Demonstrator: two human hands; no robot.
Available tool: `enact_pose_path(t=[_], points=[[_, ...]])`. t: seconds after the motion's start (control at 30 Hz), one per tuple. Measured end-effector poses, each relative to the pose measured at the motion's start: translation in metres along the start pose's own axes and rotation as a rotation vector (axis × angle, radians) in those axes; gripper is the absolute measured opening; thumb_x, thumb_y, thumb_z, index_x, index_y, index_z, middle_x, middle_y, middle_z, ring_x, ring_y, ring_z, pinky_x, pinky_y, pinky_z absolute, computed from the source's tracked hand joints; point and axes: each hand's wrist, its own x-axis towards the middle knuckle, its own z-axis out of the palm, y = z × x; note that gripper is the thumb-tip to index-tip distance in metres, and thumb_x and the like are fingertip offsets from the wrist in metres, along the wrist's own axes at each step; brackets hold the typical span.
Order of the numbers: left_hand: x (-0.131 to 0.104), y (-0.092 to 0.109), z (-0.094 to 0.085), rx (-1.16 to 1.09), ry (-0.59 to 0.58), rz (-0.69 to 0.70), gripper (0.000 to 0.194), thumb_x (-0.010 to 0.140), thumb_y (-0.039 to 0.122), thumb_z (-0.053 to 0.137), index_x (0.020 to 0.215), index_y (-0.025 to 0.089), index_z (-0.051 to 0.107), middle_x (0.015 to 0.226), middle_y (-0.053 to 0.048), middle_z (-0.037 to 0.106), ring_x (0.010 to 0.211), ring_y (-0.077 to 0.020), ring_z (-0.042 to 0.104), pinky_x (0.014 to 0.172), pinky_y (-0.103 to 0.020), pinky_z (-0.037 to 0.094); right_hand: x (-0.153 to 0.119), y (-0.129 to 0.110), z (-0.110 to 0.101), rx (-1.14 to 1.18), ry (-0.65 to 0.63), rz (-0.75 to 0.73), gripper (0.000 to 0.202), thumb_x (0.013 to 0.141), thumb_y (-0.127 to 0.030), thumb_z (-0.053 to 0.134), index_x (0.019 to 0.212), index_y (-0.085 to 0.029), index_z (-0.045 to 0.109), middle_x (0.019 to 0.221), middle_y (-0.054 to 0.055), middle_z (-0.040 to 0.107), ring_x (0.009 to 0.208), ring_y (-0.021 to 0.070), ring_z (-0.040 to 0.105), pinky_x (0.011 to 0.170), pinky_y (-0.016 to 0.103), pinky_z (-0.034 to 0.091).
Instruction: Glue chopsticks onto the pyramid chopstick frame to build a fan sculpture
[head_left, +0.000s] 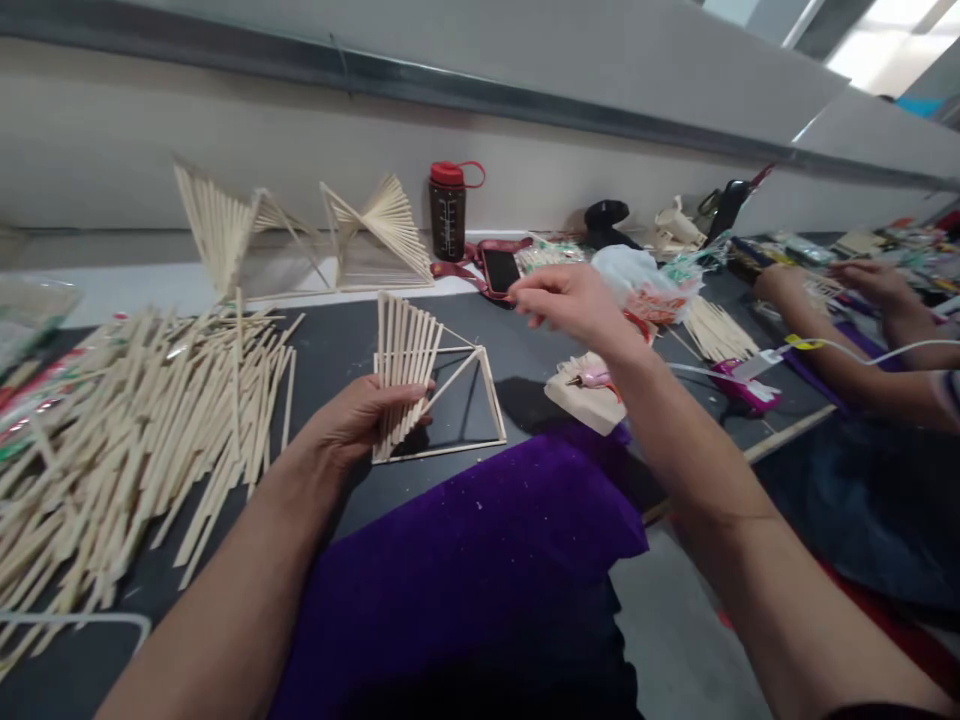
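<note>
My left hand (367,415) grips the fanned row of sticks on a wooden stick frame (491,395), thumb across the front. The frame rests on the dark tabletop (330,345), with a triangular brace at its right side. My right hand (566,300) is raised above the table to the right of the frame, fingers bent together; anything between the fingertips is too small to make out. Below it, a glue gun with a pink body (594,379) lies on a pale block (585,405). A large pile of loose sticks (157,430) spreads out at the left.
Two finished-looking twisted stick structures (382,235) stand at the back beside a dark bottle with a red lid (448,215). A phone (501,271), plastic bags (637,280) and more sticks (716,328) lie rightward. Another person's hands (874,285) work at far right. Purple cloth (480,540) covers the near edge.
</note>
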Motion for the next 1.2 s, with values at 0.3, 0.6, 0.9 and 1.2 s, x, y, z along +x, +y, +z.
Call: enact_pose_path(t=[0.3,0.6,0.9,1.2], points=[[-0.009,0.006,0.005,0.029,-0.014,0.053,0.012,0.067,0.015,0.076,0.077,0.018,0.072,0.065,0.001,0.069,0.061,-0.0109,0.060,0.061,-0.020,0.051,-0.120,0.092,-0.092,-0.682,-0.054,0.412,0.031,0.078,-0.045,0.058,0.083,-0.019,0.073,0.075,0.005,0.071,0.068,0.0181,0.062,0.058,0.026,0.038],[-0.007,0.003,0.006,0.011,0.037,0.027,0.007,0.069,0.011,0.070,0.075,0.015,0.071,0.056,0.001,0.065,0.052,-0.0099,0.058,0.053,-0.019,0.049,-0.129,0.096,-0.077,-0.863,-0.053,0.482,0.036,0.075,-0.052,0.057,0.090,-0.021,0.069,0.079,0.006,0.070,0.071,0.0221,0.061,0.055,0.028,0.032],[-0.012,0.004,0.008,0.013,0.013,0.050,0.016,0.064,0.018,0.080,0.077,0.019,0.070,0.064,0.003,0.068,0.063,-0.0104,0.058,0.064,-0.021,0.052,-0.129,0.065,-0.065,-0.723,0.186,0.267,0.033,0.075,-0.032,0.059,0.104,-0.017,0.058,0.097,0.010,0.070,0.080,0.0250,0.066,0.071,0.033,0.045],[0.000,-0.004,0.005,-0.034,0.061,0.068,0.018,0.062,0.014,0.078,0.077,0.011,0.070,0.059,0.000,0.065,0.055,-0.0108,0.059,0.057,-0.021,0.054,-0.124,0.019,-0.050,-0.335,0.391,0.074,0.035,0.076,-0.036,0.067,0.108,-0.021,0.062,0.100,0.006,0.068,0.084,0.0231,0.063,0.074,0.036,0.049]])
